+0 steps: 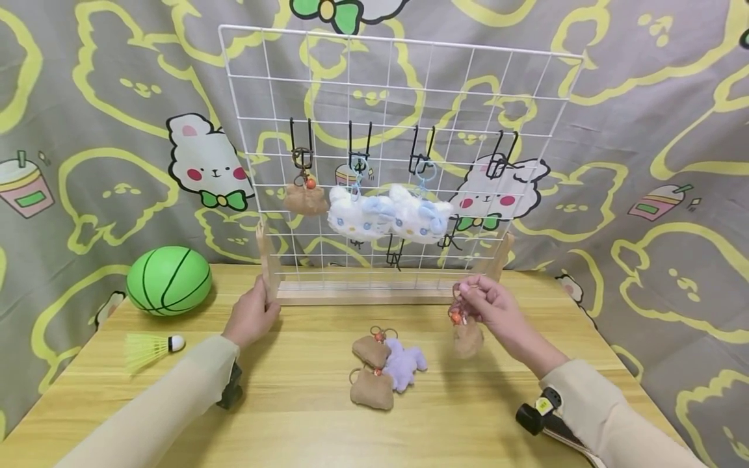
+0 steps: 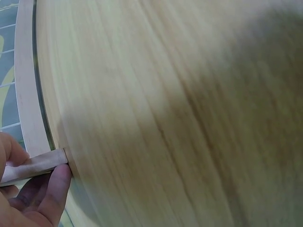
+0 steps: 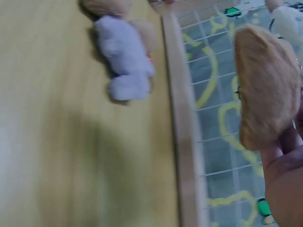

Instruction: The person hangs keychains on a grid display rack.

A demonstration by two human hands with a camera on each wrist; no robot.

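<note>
My left hand point(image 1: 253, 313) grips the wooden stand point(image 1: 268, 260) at the left end of the white wire grid rack point(image 1: 386, 81). In the left wrist view, thumb and fingers lie on both sides of its wooden foot point(image 2: 40, 165). My right hand point(image 1: 494, 309) pinches the ring of a brown plush keychain point(image 1: 468, 338), which dangles above the table near the rack's right end. The same brown plush point(image 3: 267, 87) fills the right side of the right wrist view. From black hooks on the grid hang a brown plush keychain point(image 1: 306, 199) and two white-and-blue plush keychains point(image 1: 358, 218).
Two brown plush keychains point(image 1: 372, 389) and a purple one point(image 1: 402, 365) lie grouped mid-table. A green ball point(image 1: 170, 281) and a yellow shuttlecock point(image 1: 149, 349) sit at the left. The rightmost upper hook point(image 1: 502, 156) carries nothing. A patterned curtain point(image 1: 661, 84) hangs behind.
</note>
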